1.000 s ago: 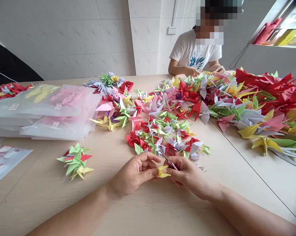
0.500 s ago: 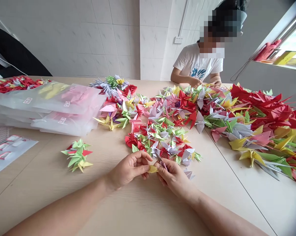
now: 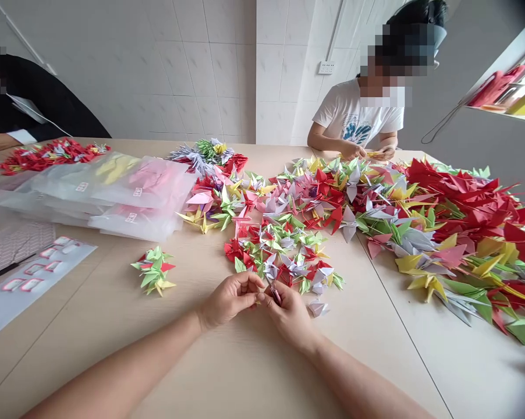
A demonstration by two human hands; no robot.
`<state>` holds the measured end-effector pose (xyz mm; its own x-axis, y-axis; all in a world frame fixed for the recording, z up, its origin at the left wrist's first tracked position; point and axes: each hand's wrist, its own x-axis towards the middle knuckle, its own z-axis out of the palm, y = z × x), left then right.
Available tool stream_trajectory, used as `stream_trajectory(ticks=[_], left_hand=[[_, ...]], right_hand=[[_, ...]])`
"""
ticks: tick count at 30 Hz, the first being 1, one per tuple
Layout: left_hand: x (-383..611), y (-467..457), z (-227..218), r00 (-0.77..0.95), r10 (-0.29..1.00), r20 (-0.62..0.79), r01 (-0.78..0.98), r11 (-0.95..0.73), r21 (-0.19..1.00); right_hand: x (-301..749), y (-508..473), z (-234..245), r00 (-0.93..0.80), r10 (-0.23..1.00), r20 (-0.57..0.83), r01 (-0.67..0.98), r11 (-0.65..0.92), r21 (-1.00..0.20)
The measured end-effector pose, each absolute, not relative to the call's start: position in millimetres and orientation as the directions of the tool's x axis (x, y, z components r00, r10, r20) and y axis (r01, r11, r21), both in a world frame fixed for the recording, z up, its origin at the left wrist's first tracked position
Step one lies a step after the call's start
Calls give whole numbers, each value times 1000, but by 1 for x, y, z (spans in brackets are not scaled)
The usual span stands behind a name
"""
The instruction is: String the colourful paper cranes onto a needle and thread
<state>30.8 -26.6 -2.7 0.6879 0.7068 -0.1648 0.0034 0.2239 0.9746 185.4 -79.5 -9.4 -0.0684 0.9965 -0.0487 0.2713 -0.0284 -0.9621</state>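
My left hand (image 3: pixel 234 298) is closed, thumb against fingers, on a small piece of folded yellow paper (image 3: pixel 258 301). Fingers hide nearly all of that paper. My right hand (image 3: pixel 288 317) meets the left fingertips there and grips a slim pointed tool (image 3: pixel 275 294), dark and pinkish with a metal tip; its exact kind does not show. Just beyond both hands lies a cluster of folded paper cranes (image 3: pixel 288 244) in red, green and lilac. One lilac crane (image 3: pixel 318 308) rests apart, beside my right hand. Left of my hands sits a small green, red and yellow crane bunch (image 3: pixel 155 270).
A large heap of paper cranes (image 3: pixel 463 203) spreads over the right side. Clear plastic sleeves (image 3: pixel 149 221) are stacked at left, near a label sheet (image 3: pixel 48 273) and a red pile (image 3: pixel 55 154). A person in a white shirt (image 3: pixel 358 116) sits opposite; another's dark sleeve (image 3: pixel 66 110) is far left.
The view has swung slightly left, bringing in more of the dark-clothed person. My hands have drawn closer together, and the yellow paper is now mostly covered by fingers.
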Motion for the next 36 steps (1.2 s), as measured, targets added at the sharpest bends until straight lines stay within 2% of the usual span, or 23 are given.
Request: stream_trajectory(ticks=[9,15,28,31,34,36], left_hand=[[35,-37,1,590,796,-134,27,147,989],[37,-41,6,500,860,-103,119,49,992],[31,-53,4,465,885,-20,243,-106,964],[9,-59,-1,484,873,63,397,-283,873],[-26,-61,0,490,856,166,553,-453,700],[-51,-59,4,442,865,238,642,-490,589]], right_hand=[[185,-79,-14,-69,997,-32,283,-11,-959],[187,-80,-16,-100,994,-32,280,-3,-960],[193,-83,-13,-181,983,-25,328,36,-944],[195,-82,-11,-204,979,-28,351,46,-935],[196,-82,-7,-206,978,-39,362,39,-931],[197,-87,-6,-189,981,-50,364,23,-931]])
